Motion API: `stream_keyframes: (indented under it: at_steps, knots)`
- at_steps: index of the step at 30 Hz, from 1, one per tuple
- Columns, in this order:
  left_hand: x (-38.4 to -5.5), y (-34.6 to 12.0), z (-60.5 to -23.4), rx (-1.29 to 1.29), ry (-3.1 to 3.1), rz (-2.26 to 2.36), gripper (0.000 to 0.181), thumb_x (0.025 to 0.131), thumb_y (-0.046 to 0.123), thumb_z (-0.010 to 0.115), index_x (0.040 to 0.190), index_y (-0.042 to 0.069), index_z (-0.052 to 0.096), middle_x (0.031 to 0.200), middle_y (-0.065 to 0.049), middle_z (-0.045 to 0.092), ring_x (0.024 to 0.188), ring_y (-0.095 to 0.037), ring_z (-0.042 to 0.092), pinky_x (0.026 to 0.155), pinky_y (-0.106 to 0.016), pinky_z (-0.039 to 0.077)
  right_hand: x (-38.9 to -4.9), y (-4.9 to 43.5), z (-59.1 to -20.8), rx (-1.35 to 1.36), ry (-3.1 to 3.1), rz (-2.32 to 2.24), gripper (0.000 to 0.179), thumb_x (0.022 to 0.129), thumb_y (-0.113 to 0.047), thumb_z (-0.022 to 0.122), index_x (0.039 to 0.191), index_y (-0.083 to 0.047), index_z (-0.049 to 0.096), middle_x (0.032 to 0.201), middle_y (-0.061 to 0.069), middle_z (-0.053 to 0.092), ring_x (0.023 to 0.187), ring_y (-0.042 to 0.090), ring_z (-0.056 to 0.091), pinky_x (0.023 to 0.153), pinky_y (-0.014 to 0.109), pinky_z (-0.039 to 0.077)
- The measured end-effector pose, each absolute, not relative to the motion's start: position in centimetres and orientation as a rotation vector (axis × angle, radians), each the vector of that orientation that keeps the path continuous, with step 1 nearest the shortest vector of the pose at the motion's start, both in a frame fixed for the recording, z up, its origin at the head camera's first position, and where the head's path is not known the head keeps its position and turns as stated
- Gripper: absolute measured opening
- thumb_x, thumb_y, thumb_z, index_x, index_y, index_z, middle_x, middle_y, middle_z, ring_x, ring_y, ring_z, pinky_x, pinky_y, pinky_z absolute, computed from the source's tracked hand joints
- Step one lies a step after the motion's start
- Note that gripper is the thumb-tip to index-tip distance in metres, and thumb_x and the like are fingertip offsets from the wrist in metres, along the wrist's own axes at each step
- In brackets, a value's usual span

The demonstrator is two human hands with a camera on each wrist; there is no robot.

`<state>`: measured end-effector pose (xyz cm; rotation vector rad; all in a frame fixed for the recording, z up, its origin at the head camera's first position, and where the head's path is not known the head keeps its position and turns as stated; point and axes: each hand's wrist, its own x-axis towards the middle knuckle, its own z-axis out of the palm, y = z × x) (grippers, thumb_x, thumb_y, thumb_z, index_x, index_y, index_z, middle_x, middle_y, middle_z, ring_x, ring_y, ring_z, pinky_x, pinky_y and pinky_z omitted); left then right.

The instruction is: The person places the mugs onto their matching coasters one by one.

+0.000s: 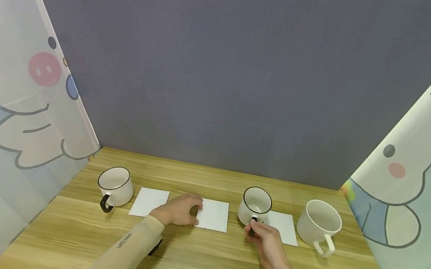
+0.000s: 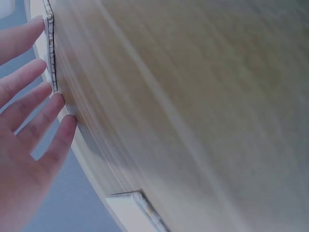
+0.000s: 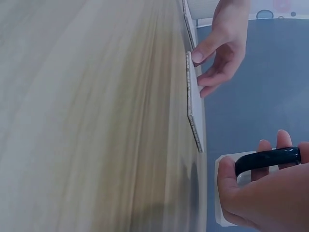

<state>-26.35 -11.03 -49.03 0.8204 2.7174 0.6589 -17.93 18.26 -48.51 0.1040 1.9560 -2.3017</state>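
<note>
My right hand (image 1: 267, 246) grips the black handle (image 3: 270, 158) of a white mug (image 1: 248, 215) with a dark rim. The mug appears slightly raised off the table, left of a white square coaster (image 1: 284, 229) that it partly overlaps in the head view. At the left edge of the middle white coaster (image 1: 213, 215), my left hand (image 1: 180, 210) touches with thumb and fingertips. In the left wrist view, the fingers (image 2: 36, 121) of that hand are spread and fairly straight. The middle coaster (image 3: 194, 104) shows a thin layered edge in the right wrist view.
Another dark-rimmed white mug (image 1: 121, 196) with a black handle stands at the left. Beside it lies a third white coaster (image 1: 148, 203). A larger all-white mug (image 1: 312, 230) stands at the right. A grey panel (image 1: 225, 70) rises behind the wooden table (image 1: 194, 267).
</note>
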Motion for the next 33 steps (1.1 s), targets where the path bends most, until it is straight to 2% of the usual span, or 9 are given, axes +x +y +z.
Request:
stream_keyframes:
  at_steps: [15, 27, 33]
  knots:
    - [-26.6, -11.2, -49.3, 0.812, 2.717, 0.674, 0.031, 0.087, 0.024, 0.081, 0.112, 0.012, 0.067, 0.152, -0.014, 0.049, 0.141, -0.036, 0.043, 0.116, -0.05, 0.036, -17.8, 17.5, -47.6, 0.078, 2.014, -2.264, 0.029, 0.103, -0.013, 0.056, 0.097, 0.014, 0.066, 0.096, 0.011, 0.065, 0.101, 0.032, 0.061, 0.095, 0.045, 0.053]
    - [-26.7, -11.1, -49.3, 0.778, 2.709, 0.684, 0.03, 0.088, 0.024, 0.082, 0.111, 0.014, 0.067, 0.15, -0.01, 0.052, 0.141, -0.034, 0.043, 0.116, -0.048, 0.037, -17.8, 16.4, -46.8, 0.056, 2.004, -2.285, 0.027, 0.102, -0.014, 0.058, 0.094, 0.009, 0.068, 0.096, 0.013, 0.066, 0.1, 0.03, 0.061, 0.092, 0.039, 0.053]
    - [-26.7, -11.1, -49.3, 0.798, 2.716, 0.675, 0.028, 0.087, 0.024, 0.082, 0.11, 0.014, 0.067, 0.149, -0.011, 0.052, 0.141, -0.034, 0.043, 0.115, -0.048, 0.037, -17.8, 16.0, -46.5, 0.038, 2.022, -2.288, 0.028, 0.103, -0.015, 0.058, 0.095, 0.009, 0.069, 0.096, 0.014, 0.066, 0.097, 0.028, 0.063, 0.091, 0.041, 0.054]
